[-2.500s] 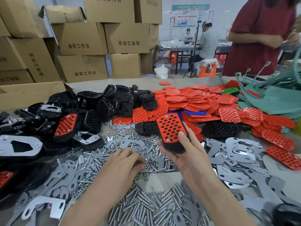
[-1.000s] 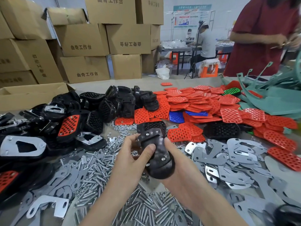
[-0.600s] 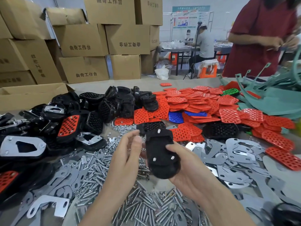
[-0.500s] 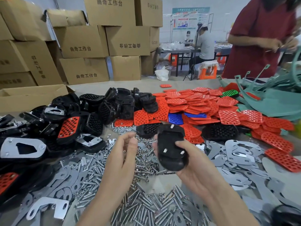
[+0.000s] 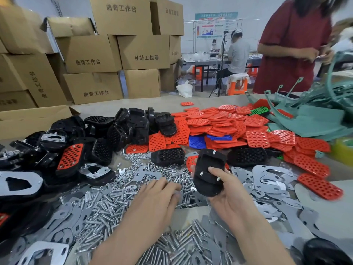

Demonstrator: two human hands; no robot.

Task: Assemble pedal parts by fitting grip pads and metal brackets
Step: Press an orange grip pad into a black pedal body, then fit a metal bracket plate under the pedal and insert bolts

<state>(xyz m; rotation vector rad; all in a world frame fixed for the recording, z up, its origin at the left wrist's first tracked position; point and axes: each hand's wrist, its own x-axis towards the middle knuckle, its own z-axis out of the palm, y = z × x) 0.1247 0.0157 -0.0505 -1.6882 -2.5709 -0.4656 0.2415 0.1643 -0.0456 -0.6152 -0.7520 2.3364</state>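
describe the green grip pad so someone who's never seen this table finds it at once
Find the heap of red grip pads across the far middle of the table and follow it to its far right end, beside the teal plastic parts. The green grip pad lies there at the heap's edge, bright green with holes, while the pads around it are red.

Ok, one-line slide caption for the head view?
Right hand holds a black pedal back side up while left hand is on the bolt pile.
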